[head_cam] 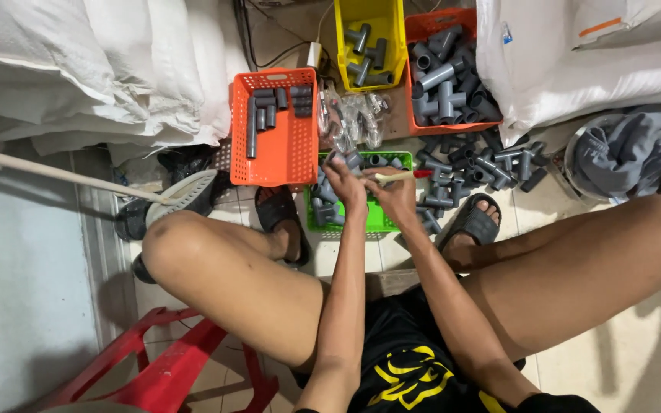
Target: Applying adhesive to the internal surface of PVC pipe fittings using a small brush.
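Note:
My left hand (pixel 346 182) grips a grey plastic pipe fitting (pixel 343 158) above the green basket (pixel 380 219). Beside it, my right hand (pixel 392 193) holds a small brush (pixel 403 176) with a pale wooden handle and a red tip, pointed right. The two hands almost touch over the green basket, which holds several grey fittings. My bare knees spread to either side, and my feet in black sandals rest on the tiled floor.
An orange basket (pixel 288 145) with short grey pipes sits at the left. A yellow bin (pixel 350 73) and a red-orange basket (pixel 420 29) of fittings stand behind. Loose fittings (pixel 468 164) litter the floor. White sacks flank both sides; a red stool (pixel 170 367) is lower left.

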